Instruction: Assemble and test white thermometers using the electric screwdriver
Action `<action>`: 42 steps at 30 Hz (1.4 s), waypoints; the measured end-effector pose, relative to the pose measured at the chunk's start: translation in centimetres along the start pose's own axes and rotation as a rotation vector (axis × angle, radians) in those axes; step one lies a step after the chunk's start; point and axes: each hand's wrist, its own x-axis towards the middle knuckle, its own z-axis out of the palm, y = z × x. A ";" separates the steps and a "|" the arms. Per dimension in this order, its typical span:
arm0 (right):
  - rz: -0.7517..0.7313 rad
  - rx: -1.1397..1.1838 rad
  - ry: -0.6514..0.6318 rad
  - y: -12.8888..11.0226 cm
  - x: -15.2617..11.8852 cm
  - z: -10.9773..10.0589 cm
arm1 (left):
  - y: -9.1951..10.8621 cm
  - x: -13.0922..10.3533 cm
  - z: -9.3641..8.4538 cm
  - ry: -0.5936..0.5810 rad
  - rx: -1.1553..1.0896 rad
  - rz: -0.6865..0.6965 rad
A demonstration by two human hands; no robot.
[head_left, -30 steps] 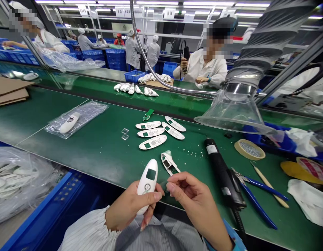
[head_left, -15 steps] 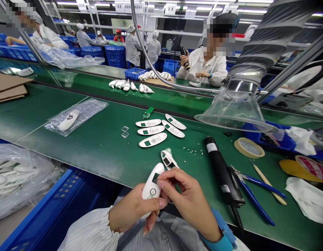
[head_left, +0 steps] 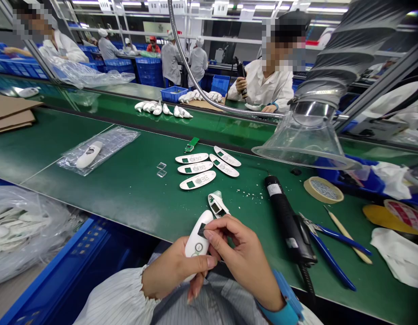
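My left hand [head_left: 178, 264] is wrapped round a white handheld thermometer [head_left: 199, 241], its thumb across the lower front. A round button and a dark display window show on the thermometer's face. Thumb and forefinger of my right hand [head_left: 234, 253] are pinched together at the edge of that window; whatever lies between them is too small to make out. Just beyond my fingers an opened thermometer half [head_left: 218, 204] with parts inside lies on the bench. Several white front covers [head_left: 197, 179] are laid out farther back, near a green circuit board [head_left: 191, 144] and two clear lenses [head_left: 162, 173].
At the right lie a black electric screwdriver [head_left: 288, 221], blue-handled pliers [head_left: 330, 250], a pointed stick [head_left: 349, 234] and a tape roll [head_left: 323, 189]. A clear extractor hood [head_left: 306, 140] hangs above. Moulded parts travel on a belt [head_left: 117, 101]; a co-worker [head_left: 263, 85] sits beyond.
White parts on the belt have shifted left. The co-worker opposite has lowered the screwdriver towards a white part. My hands and the thermometer have hardly moved.
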 end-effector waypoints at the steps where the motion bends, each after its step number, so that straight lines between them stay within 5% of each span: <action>1: -0.008 -0.011 0.006 0.0 0.0 0.0 | 0.0 0.0 0.0 -0.001 0.001 0.001; 23: -0.107 -0.129 0.063 -0.1 -0.2 0.2 | 0.1 -0.3 0.1 0.018 0.036 -0.011; 38: -0.172 -0.415 0.312 0.0 1.1 0.2 | 0.7 -1.1 0.0 -0.042 0.101 -0.046; 42: -0.161 -0.491 0.352 1.0 0.8 -1.2 | 2.3 -2.5 -1.4 0.177 0.397 0.065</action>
